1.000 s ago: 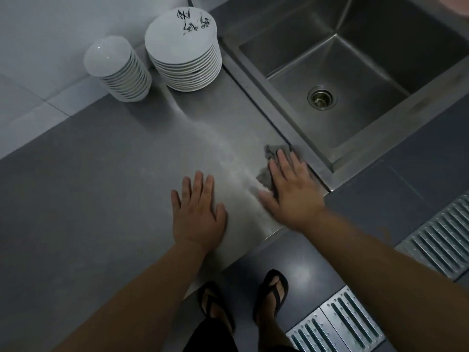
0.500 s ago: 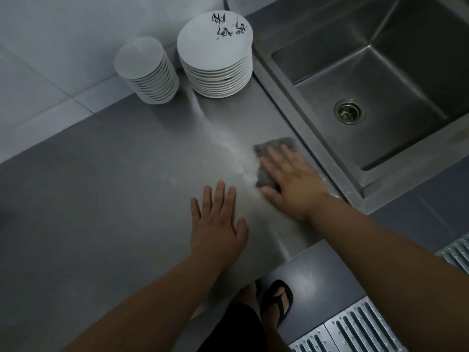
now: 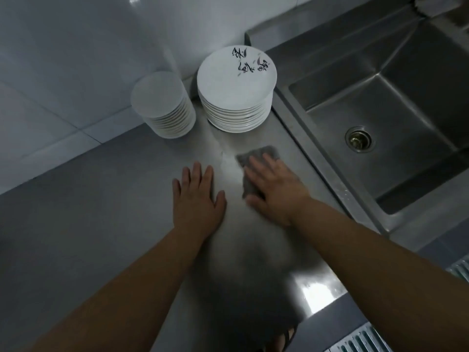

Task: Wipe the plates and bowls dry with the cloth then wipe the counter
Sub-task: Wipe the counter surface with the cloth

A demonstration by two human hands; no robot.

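The right hand [image 3: 275, 189] has slid the cloth [image 3: 256, 171] up the worktop [image 3: 88, 224], away from the front edge and toward the plates [image 3: 236, 90]. That suggests the dishes are done and the counter wipe is under way, working back toward the wall. Its fingers lie flat and straight on the cloth, pressing it, not gripping. The left hand [image 3: 198, 196] has kept pace, flat on the bare steel just beside it, fingers spread, holding nothing. The bowls [image 3: 162, 105] stand stacked beside the plates, near the sink [image 3: 330, 153]. Much of the cloth is hidden under the palm; whether the steel is still wet is hard to tell in the dim light.
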